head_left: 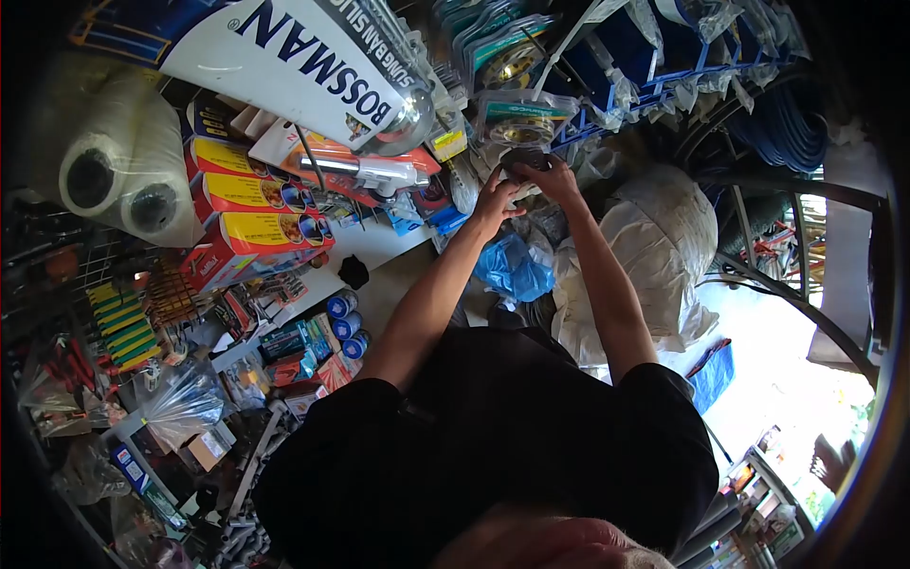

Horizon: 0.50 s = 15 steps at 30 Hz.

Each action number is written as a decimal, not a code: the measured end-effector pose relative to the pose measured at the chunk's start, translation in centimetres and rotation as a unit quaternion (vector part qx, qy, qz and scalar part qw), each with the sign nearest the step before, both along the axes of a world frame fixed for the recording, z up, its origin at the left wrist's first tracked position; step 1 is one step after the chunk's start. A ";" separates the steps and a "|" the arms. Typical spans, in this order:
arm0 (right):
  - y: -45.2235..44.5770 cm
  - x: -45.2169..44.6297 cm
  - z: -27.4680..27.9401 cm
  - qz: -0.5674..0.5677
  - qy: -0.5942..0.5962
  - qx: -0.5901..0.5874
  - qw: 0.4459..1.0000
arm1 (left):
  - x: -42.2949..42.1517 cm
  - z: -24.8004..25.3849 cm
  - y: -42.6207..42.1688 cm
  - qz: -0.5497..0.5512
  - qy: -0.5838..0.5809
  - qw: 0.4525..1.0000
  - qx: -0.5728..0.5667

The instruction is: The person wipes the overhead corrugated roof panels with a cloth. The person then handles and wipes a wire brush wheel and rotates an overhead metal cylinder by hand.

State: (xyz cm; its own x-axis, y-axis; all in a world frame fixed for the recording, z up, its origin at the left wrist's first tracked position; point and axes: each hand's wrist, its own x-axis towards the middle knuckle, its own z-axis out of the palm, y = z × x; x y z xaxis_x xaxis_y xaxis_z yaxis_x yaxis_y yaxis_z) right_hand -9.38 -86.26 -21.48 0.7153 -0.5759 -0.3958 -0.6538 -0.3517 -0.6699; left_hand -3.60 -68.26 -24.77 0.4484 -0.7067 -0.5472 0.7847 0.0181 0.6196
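Both arms reach forward to a small dark round item [522, 163] below the hanging blister packs. My right hand [555, 180] has its fingers closed on the item's right side. On the left side my left hand [497, 203] touches or nearly touches the item, its fingers partly spread; whether it grips the item cannot be made out. Just above hangs a clear pack with a gold disc [523, 126]. A blue plastic bag [517, 266] lies beneath the hands. What the item is stays too small to tell.
A white BOSSMAN sign [303, 71] hangs at upper left. Red and yellow boxes [248, 237] are stacked left, near blue-lidded cans [348, 327]. A large pale sack [654, 247] bulges right of my right arm. A blue rack [664, 85] holds small plastic bags.
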 end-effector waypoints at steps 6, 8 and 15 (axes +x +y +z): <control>-0.1 1.4 -0.6 0.033 0.043 -0.034 0.998 | -0.3 0.8 0.7 0.021 0.035 0.999 0.015; -0.4 1.2 -0.2 0.036 0.015 -0.019 0.999 | 0.0 0.8 0.3 0.014 0.021 0.999 0.023; -0.3 1.2 2.8 0.007 0.018 0.056 0.998 | -0.6 1.2 0.5 0.026 -0.011 0.999 0.029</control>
